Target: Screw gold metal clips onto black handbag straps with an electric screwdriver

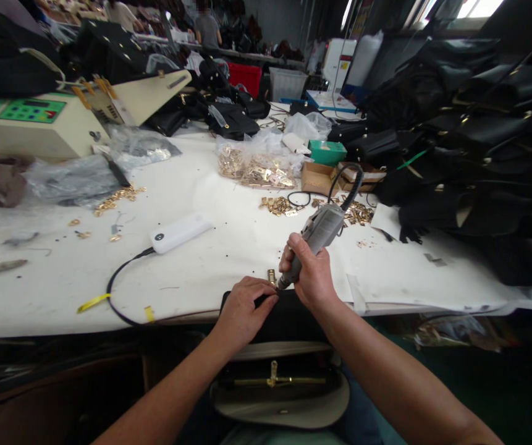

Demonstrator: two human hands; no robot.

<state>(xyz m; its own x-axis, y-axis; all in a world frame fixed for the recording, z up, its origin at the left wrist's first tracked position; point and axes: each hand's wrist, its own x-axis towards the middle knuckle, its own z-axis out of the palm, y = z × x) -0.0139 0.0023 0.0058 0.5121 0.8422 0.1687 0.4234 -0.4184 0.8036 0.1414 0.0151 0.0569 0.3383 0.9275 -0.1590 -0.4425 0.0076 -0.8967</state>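
Observation:
My right hand point(314, 272) is wrapped around a grey electric screwdriver point(324, 227), which tilts down to the left. Its tip meets the edge of a black bag flap point(284, 318), right beside a small gold metal clasp plate point(272, 276). There my left hand point(244, 309) pinches the flap edge, thumb and fingertips close to the tip; any screw is too small to make out. Below both hands the handbag point(284, 408) gapes open on my lap, showing a pale lining and a gold zip point(293, 380) with its puller.
On the white table point(191, 278) lie a white power bank point(180, 233) with a black cable, loose gold fittings point(117, 199) and bagged hardware point(266, 170). Black bags point(469, 142) are piled at right. A machine with green panels point(34, 111) stands at left. People work in the background.

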